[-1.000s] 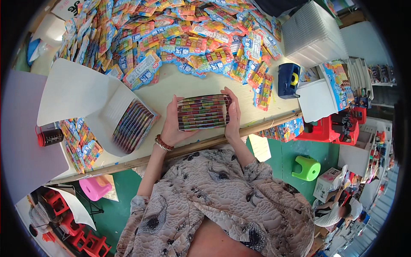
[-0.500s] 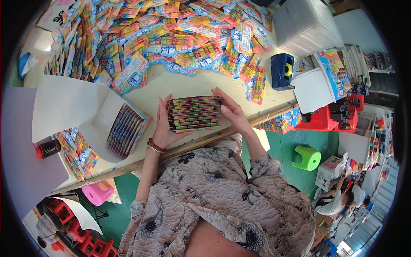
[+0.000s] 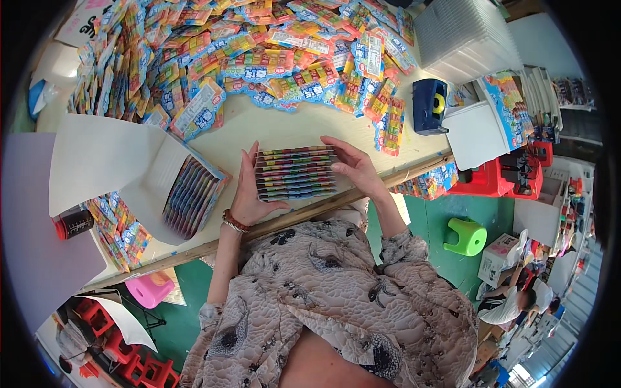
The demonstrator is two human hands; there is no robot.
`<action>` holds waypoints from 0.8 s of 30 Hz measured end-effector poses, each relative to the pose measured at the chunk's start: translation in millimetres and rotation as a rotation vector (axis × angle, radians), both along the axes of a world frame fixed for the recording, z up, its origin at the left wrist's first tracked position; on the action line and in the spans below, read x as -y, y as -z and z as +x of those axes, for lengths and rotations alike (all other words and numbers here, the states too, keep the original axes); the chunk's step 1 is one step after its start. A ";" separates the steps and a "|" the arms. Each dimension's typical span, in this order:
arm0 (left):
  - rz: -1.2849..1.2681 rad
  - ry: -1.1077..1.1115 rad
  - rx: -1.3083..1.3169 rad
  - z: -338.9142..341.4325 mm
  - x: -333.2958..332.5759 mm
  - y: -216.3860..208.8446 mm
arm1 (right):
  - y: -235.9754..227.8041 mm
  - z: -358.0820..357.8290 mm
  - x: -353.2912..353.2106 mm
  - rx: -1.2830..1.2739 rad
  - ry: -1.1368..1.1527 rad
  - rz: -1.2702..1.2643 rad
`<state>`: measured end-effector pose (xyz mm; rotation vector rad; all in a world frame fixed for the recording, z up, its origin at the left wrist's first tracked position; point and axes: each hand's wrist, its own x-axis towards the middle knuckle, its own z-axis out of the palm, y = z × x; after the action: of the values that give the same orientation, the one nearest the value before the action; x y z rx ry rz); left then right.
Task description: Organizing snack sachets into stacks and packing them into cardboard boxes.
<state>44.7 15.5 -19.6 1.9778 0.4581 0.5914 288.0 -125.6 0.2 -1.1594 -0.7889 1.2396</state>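
Between my two hands stands a stack of colourful flat packets [image 3: 296, 173], their edges lined up in rows, near the front edge of the table. My left hand [image 3: 249, 187], with a beaded bracelet at the wrist, presses on the stack's left side, thumb along its near corner. On the other side my right hand [image 3: 352, 167] grips the right end, thumb bent against it and fingers along the far corner. Left of my hands, a white box [image 3: 143, 194] with its flap raised holds a row of similar packets [image 3: 193, 199].
A big heap of loose packets [image 3: 259, 58] covers the table's far side. A blue tape dispenser [image 3: 429, 107] stands at right, near stacked clear trays [image 3: 466, 39] and an open white box [image 3: 475, 134]. A dark cup [image 3: 72, 223] sits at far left. A wooden strip [image 3: 291, 221] edges the table.
The stack has tipped slightly between my hands, so more of the packets' edges and less of their faces shows. Both hands keep hold of it.
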 end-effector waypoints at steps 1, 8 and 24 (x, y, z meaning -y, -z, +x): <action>-0.001 0.001 0.000 -0.1 0.4 0.1 | -1.3 1.4 -0.5 0.030 -0.017 -0.006; 0.021 -0.030 -0.019 1.2 2.0 -0.5 | -11.5 6.8 -4.3 -0.002 -0.053 -0.120; 0.041 -0.066 -0.039 1.2 3.2 0.7 | -17.5 7.1 -8.7 0.099 -0.063 -0.193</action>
<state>45.9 12.4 -20.3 2.0222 0.5407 0.6090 295.0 -117.0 17.6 -1.3694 -0.7978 1.3412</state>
